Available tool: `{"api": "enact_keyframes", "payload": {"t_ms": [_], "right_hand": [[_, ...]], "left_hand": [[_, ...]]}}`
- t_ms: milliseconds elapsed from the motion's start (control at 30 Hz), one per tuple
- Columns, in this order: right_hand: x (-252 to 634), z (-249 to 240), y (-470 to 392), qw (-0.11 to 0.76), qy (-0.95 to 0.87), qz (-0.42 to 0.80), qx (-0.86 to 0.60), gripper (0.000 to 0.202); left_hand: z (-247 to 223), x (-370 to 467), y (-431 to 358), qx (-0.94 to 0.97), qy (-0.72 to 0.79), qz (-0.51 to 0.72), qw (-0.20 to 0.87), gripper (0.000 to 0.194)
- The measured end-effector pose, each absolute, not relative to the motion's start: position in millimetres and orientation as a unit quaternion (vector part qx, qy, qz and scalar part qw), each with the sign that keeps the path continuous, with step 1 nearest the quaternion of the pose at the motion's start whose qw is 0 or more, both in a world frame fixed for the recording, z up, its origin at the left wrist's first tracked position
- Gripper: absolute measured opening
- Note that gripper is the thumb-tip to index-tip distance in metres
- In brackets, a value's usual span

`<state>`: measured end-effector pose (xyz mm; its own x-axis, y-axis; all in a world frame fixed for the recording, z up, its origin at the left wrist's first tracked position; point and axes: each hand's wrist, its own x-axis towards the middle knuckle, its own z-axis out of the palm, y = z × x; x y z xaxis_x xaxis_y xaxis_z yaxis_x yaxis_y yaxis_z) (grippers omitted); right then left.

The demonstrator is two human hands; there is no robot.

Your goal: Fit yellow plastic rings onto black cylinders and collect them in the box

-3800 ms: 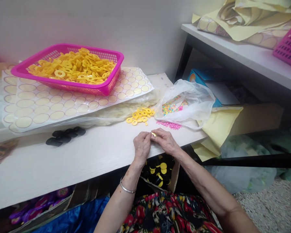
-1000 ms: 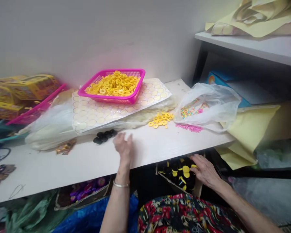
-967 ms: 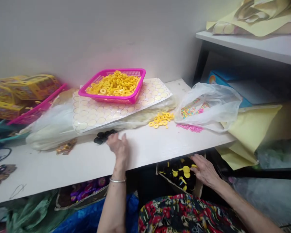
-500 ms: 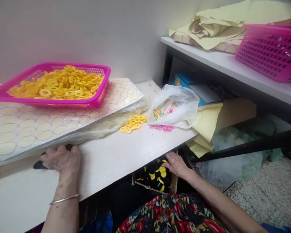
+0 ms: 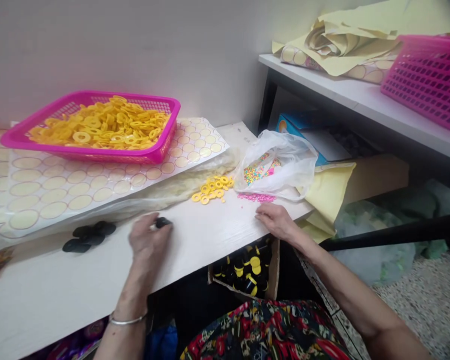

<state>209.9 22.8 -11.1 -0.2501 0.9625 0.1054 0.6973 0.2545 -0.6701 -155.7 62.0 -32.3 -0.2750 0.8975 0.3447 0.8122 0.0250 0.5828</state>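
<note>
My left hand [image 5: 147, 242] is closed around a small black round piece [image 5: 162, 222], just above the white tabletop. Left of it, several black pieces [image 5: 87, 237] lie in a loose group. My right hand [image 5: 279, 222] is over the table's front edge with fingertips drawn together; whether anything is between them I cannot make out. Just beyond those fingers, small pink beads [image 5: 257, 197] are scattered by the mouth of a clear plastic bag [image 5: 294, 165] of multicoloured beads [image 5: 260, 170]. A small heap of yellow rings [image 5: 213, 187] lies between my hands, farther back.
Yellow rings fill a pink basket [image 5: 164, 142] on sheets printed with circles [image 5: 80, 202]. Below the table edge, a carton [image 5: 273, 275] holds black pieces with yellow tops [image 5: 251, 282]. At right stand a raised shelf [image 5: 345, 100] and another pink basket [image 5: 427, 80].
My left hand has moved right from the black group, with one black piece in it. My right hand has risen from the carton to the tabletop near the pink beads.
</note>
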Motion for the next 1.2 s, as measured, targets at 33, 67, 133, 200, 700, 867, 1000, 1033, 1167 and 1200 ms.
{"api": "enact_keyframes", "payload": {"t_ms": [33,67,133,200,700,867,1000,1033,1167,1200], "right_hand": [[202.3,-13.3,36.7,0.239,-0.757,0.234,-0.561,0.013],[193.7,-15.5,49.7,0.214,-0.766,0.211,-0.568,0.014],[176.3,-18.8,71.9,0.147,-0.778,0.165,-0.589,0.018],[162.4,-20.5,87.8,0.080,-0.784,0.125,-0.603,0.023],[162.7,-23.7,101.6,0.043,-0.818,0.129,-0.559,0.023],[159.4,-24.0,97.9,0.082,-0.827,0.107,-0.546,0.023],[160.2,-21.5,74.9,0.106,-0.816,0.120,-0.555,0.023],[160.6,-21.0,66.6,0.099,-0.811,0.134,-0.561,0.023],[160.9,-19.3,39.2,0.054,-0.775,0.219,-0.591,0.019],[160.8,-19.0,36.1,0.052,-0.762,0.235,-0.601,0.018]], "left_hand": [[-33.4,-136.4,56.7,0.603,0.704,0.361,0.103,0.038],[-34.7,-116.6,51.5,0.615,0.686,0.361,0.145,0.039],[-37.8,-78.7,42.7,0.637,0.641,0.368,0.220,0.039],[-40.7,-47.6,37.1,0.640,0.606,0.384,0.275,0.038],[-55.6,-6.8,31.6,0.650,0.573,0.373,0.332,0.042],[-59.7,-8.1,30.8,0.656,0.569,0.383,0.315,0.046],[-62.2,-10.7,30.2,0.649,0.559,0.398,0.328,0.047],[-62.1,-11.0,30.1,0.652,0.555,0.399,0.328,0.043],[-58.1,-10.0,30.7,0.668,0.545,0.390,0.324,0.026],[-56.8,-9.6,30.9,0.671,0.546,0.384,0.323,0.024]]}}
